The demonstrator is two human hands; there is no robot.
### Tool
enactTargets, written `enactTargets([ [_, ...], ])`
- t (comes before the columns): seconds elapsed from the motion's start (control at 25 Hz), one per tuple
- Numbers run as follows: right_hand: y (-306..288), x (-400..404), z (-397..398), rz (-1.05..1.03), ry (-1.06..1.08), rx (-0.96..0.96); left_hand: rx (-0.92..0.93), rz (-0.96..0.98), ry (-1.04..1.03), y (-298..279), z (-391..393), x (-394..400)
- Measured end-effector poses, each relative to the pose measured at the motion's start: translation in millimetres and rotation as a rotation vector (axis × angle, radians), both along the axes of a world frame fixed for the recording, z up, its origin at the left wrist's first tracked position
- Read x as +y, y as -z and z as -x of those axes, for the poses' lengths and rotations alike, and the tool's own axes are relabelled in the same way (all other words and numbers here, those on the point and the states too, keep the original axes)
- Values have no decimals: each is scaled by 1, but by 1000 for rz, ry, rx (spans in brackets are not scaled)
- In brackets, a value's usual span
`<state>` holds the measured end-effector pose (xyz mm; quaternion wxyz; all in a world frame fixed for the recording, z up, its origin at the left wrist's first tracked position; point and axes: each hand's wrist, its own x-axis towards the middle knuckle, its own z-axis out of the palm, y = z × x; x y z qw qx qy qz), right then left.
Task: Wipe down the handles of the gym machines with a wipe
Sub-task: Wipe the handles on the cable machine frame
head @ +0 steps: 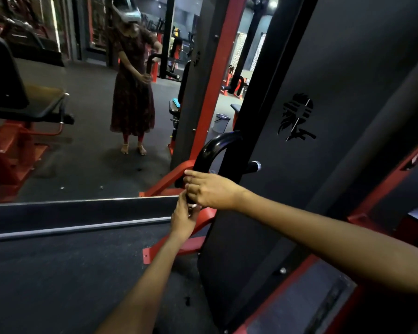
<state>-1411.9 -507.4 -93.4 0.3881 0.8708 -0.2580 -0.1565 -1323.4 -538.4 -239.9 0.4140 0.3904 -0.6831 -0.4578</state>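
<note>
1. Head view shows a big wall mirror (82,116) in front. It is flat and shiny, so the gym room shows up inside it, along with a person standing on the dark floor.
2. Next to the mirror stands a tall gym machine (336,116). Its side is a smooth, dark flat panel with a red metal frame (217,75) around it, and a leaf-like sign is cut into the panel.
3. Below is the floor (70,285). It looks dark, rough and rubbery.
4. A black handle (212,150) sticks out from the machine, close to the mirror. It is a shiny, round tube that bends over like a hook, and its low end has a silver ring.
5. Both arms reach far out, I think because the handle sits low and away from the body.
6. The right hand (210,191) is on the low part of the handle, with its fingers bent round the tube, maybe to rub it.
7. The left hand (182,219) comes up from below, fingers curled at the tip of the handle, likely to hold it steady.
8. The wipe must be small. I cannot see it; it may be hidden under the hands.
</note>
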Motion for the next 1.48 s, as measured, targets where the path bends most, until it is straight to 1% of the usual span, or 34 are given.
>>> enactTargets([
  [0.08, -17, 0, 11, 38, -54, -123, 22, -13, 0, 3, 1, -3],
  [0.2, -35, 7, 25, 142, -50, -300, 22, -3, 2, 6, 2, -4],
  [0.28, -46, 13, 31, 266, -27, -498, 25, -3, 1, 6, 2, -5],
  [0.32, -52, 14, 34, 357, 7, -619, 26, -3, 3, 6, 1, -4],
  [0.44, -54, 15, 32, 563, 234, -991, 14, -5, 9, 4, 1, -5],
  [0.52, -38, 15, 22, 552, 304, -1106, 7, -2, -9, 6, 3, -4],
  [0.6, -22, 17, 6, 496, 241, -1126, 10, -7, -21, 6, 3, -4],
  [0.68, -9, 21, 2, 456, 159, -1054, 22, -7, -14, 6, 3, -5],
  [0.76, -2, 23, 10, 428, 114, -970, 17, -4, -10, 2, 2, -2],
  [0.96, 6, 31, 55, 303, 79, -910, 16, 18, -84, -2, 3, 4],
  [1.0, 8, 36, 70, 299, 92, -950, 16, 12, -92, -2, 4, 4],
  [1.04, 12, 39, 89, 331, 109, -1036, 24, -2, -89, -3, 5, 4],
  [1.08, 17, 40, 109, 372, 169, -1179, 30, -8, -86, -3, 6, 5],
  [1.16, 28, 35, 146, 452, 371, -1552, 23, 24, -116, -3, 7, 7],
  [1.2, 31, 28, 161, 440, 494, -1724, 13, 41, -137, -3, 7, 6],
  [1.24, 34, 21, 172, 406, 613, -1852, 2, 43, -151, -2, 7, 4],
  [1.28, 35, 14, 180, 365, 709, -1933, -9, 30, -159, -2, 7, 2],
  [1.36, 38, 3, 188, 280, 850, -2003, -16, 7, -178, -3, 10, 2],
  [1.44, 40, -2, 180, 244, 903, -2008, -10, 6, -204, -4, 13, 4],
  [1.48, 42, -3, 171, 250, 879, -1973, -4, 8, -214, -4, 14, 5],
])
